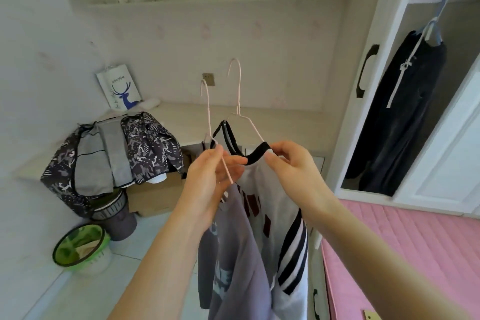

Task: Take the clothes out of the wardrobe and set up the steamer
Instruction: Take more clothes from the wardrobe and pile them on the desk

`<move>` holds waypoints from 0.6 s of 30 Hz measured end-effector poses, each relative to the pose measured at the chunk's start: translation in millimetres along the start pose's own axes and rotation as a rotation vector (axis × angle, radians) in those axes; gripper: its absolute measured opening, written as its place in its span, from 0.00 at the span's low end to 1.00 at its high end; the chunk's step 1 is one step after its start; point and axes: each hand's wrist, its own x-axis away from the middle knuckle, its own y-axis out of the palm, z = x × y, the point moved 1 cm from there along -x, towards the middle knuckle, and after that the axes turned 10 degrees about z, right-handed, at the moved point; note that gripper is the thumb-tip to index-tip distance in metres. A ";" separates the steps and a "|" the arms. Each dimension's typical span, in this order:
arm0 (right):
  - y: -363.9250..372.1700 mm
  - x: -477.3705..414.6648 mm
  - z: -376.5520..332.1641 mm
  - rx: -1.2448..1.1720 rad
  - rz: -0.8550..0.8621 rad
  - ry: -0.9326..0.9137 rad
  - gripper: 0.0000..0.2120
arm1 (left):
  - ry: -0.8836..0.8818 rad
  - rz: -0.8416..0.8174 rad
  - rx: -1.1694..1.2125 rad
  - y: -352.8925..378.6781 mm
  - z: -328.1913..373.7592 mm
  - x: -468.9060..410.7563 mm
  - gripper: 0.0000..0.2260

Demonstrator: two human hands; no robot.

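Two pale pink wire hangers stick up in front of me, a shorter one (206,101) and a taller one (237,91). A purple-grey shirt (236,254) hangs below my left hand (210,176), which grips the wire of the shorter hanger. A white shirt with a black collar and black sleeve stripes (279,215) hangs on the taller hanger. My right hand (291,163) pinches its black collar. At the right the wardrobe (376,80) stands with its door open, and a dark garment (405,112) hangs inside on a hanger.
A patterned dark jacket (114,153) lies draped over things at the left by a desk (259,117). Below it stand a grey bin (117,218), a green basket (80,247) and a cardboard box (155,197). A pink mattress (405,254) fills the lower right.
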 end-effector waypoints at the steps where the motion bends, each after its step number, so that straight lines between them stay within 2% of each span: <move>1: 1.1 -8.4 -0.6 -0.009 -0.022 -0.009 0.08 | -0.004 0.017 0.010 2.1 2.4 -7.9 0.11; 10: 15.0 -80.9 2.5 -0.027 -0.228 -0.100 0.07 | -0.014 0.079 0.014 7.4 15.1 -78.2 0.14; 18: 53.8 -120.4 9.4 0.006 -0.398 -0.172 0.07 | 0.106 0.182 -0.122 1.6 15.6 -122.0 0.13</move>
